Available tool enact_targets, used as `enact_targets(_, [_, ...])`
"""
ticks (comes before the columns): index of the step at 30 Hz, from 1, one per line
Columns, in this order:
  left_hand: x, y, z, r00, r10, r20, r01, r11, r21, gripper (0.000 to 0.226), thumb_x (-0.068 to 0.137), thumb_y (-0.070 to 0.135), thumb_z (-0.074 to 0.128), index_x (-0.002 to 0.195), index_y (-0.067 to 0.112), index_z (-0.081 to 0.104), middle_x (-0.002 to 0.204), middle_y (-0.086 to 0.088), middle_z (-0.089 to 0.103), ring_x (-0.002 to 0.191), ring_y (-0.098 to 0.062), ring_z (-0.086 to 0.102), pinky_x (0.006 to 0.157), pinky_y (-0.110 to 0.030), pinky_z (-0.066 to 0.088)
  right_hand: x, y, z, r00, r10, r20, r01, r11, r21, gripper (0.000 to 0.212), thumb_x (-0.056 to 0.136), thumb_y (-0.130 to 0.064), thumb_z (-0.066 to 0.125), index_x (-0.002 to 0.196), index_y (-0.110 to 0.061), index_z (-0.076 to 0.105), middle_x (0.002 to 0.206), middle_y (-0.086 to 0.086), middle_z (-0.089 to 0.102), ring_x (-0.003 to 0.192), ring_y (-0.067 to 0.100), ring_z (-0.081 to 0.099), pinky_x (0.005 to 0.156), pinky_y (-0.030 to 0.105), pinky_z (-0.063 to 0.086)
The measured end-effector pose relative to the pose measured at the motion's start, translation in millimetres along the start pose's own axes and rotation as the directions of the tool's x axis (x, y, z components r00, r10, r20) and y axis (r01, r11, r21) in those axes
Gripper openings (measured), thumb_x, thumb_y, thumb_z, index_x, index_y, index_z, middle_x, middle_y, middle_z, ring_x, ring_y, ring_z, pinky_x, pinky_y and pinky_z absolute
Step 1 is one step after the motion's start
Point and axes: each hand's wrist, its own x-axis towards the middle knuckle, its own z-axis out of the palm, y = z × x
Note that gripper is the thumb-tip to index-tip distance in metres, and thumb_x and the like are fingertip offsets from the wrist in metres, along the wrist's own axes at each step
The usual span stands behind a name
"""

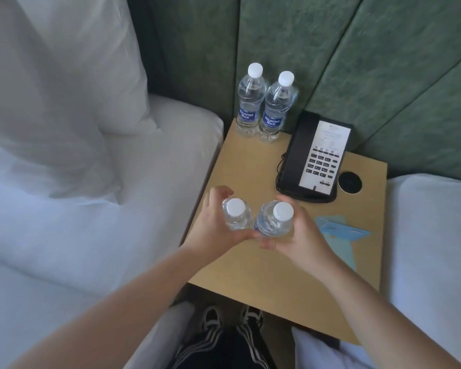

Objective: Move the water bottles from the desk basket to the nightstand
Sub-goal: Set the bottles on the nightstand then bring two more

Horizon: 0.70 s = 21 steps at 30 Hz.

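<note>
A: Right, two bottles already stand upright on the nightstand (pixel 250 262), tucked into its eleven o'clock corner: the far left bottle (pixel 250 102) and the far right bottle (pixel 276 107), touching side by side against the green padded wall (pixel 357 62).

B: And two more are coming in. The left hand (pixel 213 225) is wrapped around the near left bottle (pixel 236 213), and the right hand (pixel 296 233) is curled around the near right bottle (pixel 276 217). Both are held upright, white caps toward the camera.

A: The pair sits over the counter's nine o'clock side, the two bottles almost touching. Whether their bases are down on the wood is hard to tell from above.

B: So this looks like the placing step. The phone (pixel 314 158) takes up the one o'clock area, the black round insert (pixel 349 182) lies just beside it, and a blue card (pixel 341 230) rests at three o'clock.

A: Next move, one would judge: set these two down level in the clear strip between the hands and the standing pair, keeping off the phone cord (pixel 281 163), then let the fingers open.

B: No desk basket in view here.
</note>
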Motion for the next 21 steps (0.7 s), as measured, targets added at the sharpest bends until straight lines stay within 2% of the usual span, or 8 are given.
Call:
enact_targets(3, [4.9,-7.0,2.3,0.994,0.006,-0.106,-0.01,0.999,-0.04,0.069,0.059,0.038,0.089,0.108,0.028,0.042,0.108,0.013,0.052,0.1,0.002,0.051,0.074,-0.002,0.036,7.0,5.4,5.1,0.993,-0.042,-0.11,0.041,0.999,-0.005,0.07,0.063,-0.031,0.087,0.118,-0.043,0.045,0.122,-0.004,0.053,0.11,0.007,0.049,0.084,0.005,0.032])
enact_targets(6, [18.6,-8.0,-10.4,0.999,0.047,-0.007,-0.047,0.998,-0.04,0.057,0.065,0.031,0.088,0.104,0.031,0.046,0.104,0.015,0.059,0.097,-0.001,0.056,0.08,-0.016,0.044,16.4,6.1,-0.3,0.992,-0.067,-0.108,0.066,0.998,-0.014,0.065,0.066,-0.026,0.086,0.119,-0.038,0.05,0.122,-0.002,0.056,0.112,0.012,0.051,0.09,0.021,0.037])
enact_targets(8, [36.0,-5.4,-23.4,0.995,0.065,0.07,-0.063,0.998,-0.026,0.053,0.067,0.028,0.086,0.104,0.031,0.048,0.1,0.014,0.06,0.094,-0.007,0.058,0.082,-0.028,0.049,26.8,2.9,-4.8,0.993,-0.06,-0.107,0.058,0.998,-0.016,0.065,0.068,-0.025,0.085,0.123,-0.032,0.051,0.121,-0.001,0.056,0.11,0.014,0.052,0.09,0.026,0.037])
enact_targets(9, [46.8,-3.3,-29.7,0.993,0.073,0.094,-0.073,0.997,-0.005,0.052,0.069,0.028,0.086,0.104,0.03,0.048,0.097,0.014,0.06,0.091,-0.007,0.058,0.081,-0.029,0.049,33.5,0.3,-7.4,0.993,-0.053,-0.101,0.052,0.998,-0.019,0.065,0.069,-0.026,0.084,0.125,-0.031,0.051,0.12,0.0,0.056,0.109,0.014,0.052,0.089,0.026,0.038])
enact_targets(14, [105.1,5.8,-48.9,0.989,0.113,0.091,-0.116,0.993,0.035,0.048,0.077,0.026,0.08,0.11,0.029,0.045,0.101,0.012,0.056,0.099,-0.013,0.056,0.085,-0.03,0.047,77.4,-11.0,-23.7,0.998,-0.04,-0.042,0.038,0.998,-0.058,0.066,0.074,-0.032,0.08,0.13,-0.031,0.046,0.121,0.002,0.055,0.107,0.017,0.053,0.087,0.028,0.039])
enact_targets(16, [125.5,8.4,-49.0,0.987,0.141,0.077,-0.147,0.987,0.069,0.048,0.076,0.026,0.08,0.108,0.029,0.045,0.098,0.014,0.055,0.094,-0.005,0.055,0.081,-0.022,0.044,96.6,-14.4,-29.0,0.999,-0.03,-0.027,0.029,0.998,-0.056,0.068,0.074,-0.033,0.08,0.132,-0.029,0.045,0.123,0.003,0.056,0.111,0.019,0.054,0.093,0.032,0.042])
enact_targets(19, [152.9,14.6,-45.2,0.983,0.178,0.034,-0.181,0.976,0.119,0.049,0.073,0.027,0.082,0.105,0.027,0.044,0.09,0.019,0.052,0.083,0.015,0.052,0.064,-0.004,0.037,123.9,-19.2,-35.2,0.999,-0.043,-0.021,0.041,0.998,-0.057,0.065,0.074,-0.031,0.08,0.13,-0.026,0.047,0.124,0.003,0.057,0.114,0.021,0.054,0.098,0.038,0.042])
enact_targets(21, [170.9,18.5,-43.4,0.986,0.164,-0.014,-0.162,0.982,0.095,0.049,0.074,0.028,0.081,0.105,0.025,0.044,0.091,0.018,0.052,0.083,0.008,0.053,0.065,-0.009,0.04,141.3,-22.7,-39.0,0.998,-0.064,-0.027,0.063,0.997,-0.047,0.062,0.074,-0.03,0.08,0.127,-0.029,0.047,0.122,-0.001,0.058,0.111,0.018,0.055,0.093,0.033,0.043])
